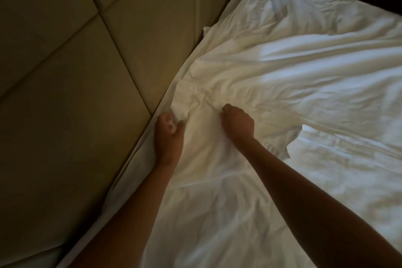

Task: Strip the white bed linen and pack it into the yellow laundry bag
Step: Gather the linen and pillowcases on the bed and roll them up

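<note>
Dim room, light falling only on the bed. The padded headboard (pixel 87 72), tan with diagonal seams, is filling the left side of the view and serves as the fixed mark here.

The white bed linen (pixel 282 85) is lying rumpled across the mattress, running right up against the base of the headboard. A loose upper layer is lying over the sheet below, its ragged edge showing away from the headboard, to the right of the arms.

The left hand (pixel 168 135) is working right at the headboard's base. Its fingers are curling round a small bunch of linen, thumb and fingers closing on the wad, which is showing white between them.

The right hand (pixel 238 123) is sitting a little farther out from the headboard, near the left hand but apart from it. It is making a tight fist, knuckles up, with creases in the cloth radiating from it; it seems to be gripping a fold, though the fingertips are hidden beneath the hand and the light is poor.

Both forearms are reaching in bare from the lower edge, lying over the linen.
</note>
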